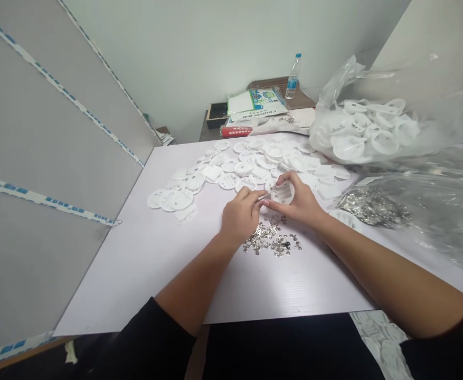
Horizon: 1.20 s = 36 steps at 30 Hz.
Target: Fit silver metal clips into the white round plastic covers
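Observation:
My right hand grips a white round plastic case by its rim, its hollow, ribbed inside facing me. Against the case's left edge, my left hand is closed in a pinch; whatever lies between its fingertips is too small and hidden to name. Just below both hands, small shiny metal clips are scattered on the white table. Behind them spreads a heap of similar white plastic parts, round and square.
A clear bag of white parts stands at the back right; in front of it lies a bag of metal pieces. A water bottle, a red tube-like packet and papers are behind. A grey partition borders the left.

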Tool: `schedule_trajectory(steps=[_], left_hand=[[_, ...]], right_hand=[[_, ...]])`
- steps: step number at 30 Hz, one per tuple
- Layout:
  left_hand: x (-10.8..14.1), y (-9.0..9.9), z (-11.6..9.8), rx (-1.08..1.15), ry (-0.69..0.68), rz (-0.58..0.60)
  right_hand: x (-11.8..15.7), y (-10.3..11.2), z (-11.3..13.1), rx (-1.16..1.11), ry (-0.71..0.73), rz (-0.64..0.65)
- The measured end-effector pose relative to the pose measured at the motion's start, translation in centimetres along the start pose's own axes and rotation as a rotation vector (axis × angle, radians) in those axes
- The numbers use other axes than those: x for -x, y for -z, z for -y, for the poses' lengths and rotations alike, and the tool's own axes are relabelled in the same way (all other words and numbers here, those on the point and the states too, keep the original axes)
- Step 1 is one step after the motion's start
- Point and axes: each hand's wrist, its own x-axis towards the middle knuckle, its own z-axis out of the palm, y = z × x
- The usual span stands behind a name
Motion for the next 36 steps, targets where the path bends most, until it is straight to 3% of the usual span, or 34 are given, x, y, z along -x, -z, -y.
schedule_trajectory(steps=[3,6,8,12,16,23,36], left_hand=[[-0.1,-0.1,0.2,0.178,-0.065,-0.024],[-0.5,0.0,0.4,0.307,-0.097,-0.08],[-0.6,0.2,0.5,0.383,-0.101,-0.106],[-0.7,0.8,0.3,0.569,0.066,-0.096],[-0.6,1.0,-0.2,0.914,0.264,0.029],[-0.7,1.2,-0.5,1.099,0.272,0.068],[-0.7,1.5,0.5,1.078,0.215,0.065]], right_hand=[[0.1,-0.5,0.8,-0.259,-0.237,-0.02],[0.2,-1.0,1.4,-0.624,-0.448,0.083],[0.2,-1.1,1.7,-0.813,-0.5,0.168],[0.4,-0.9,1.6,-0.854,-0.447,0.282],[0.5,-1.1,1.4,-0.743,-0.3,0.234],[0.6,-2.0,1.3,-0.826,-0.354,0.225],[0.8,-2.1,1.4,-0.919,-0.349,0.323]])
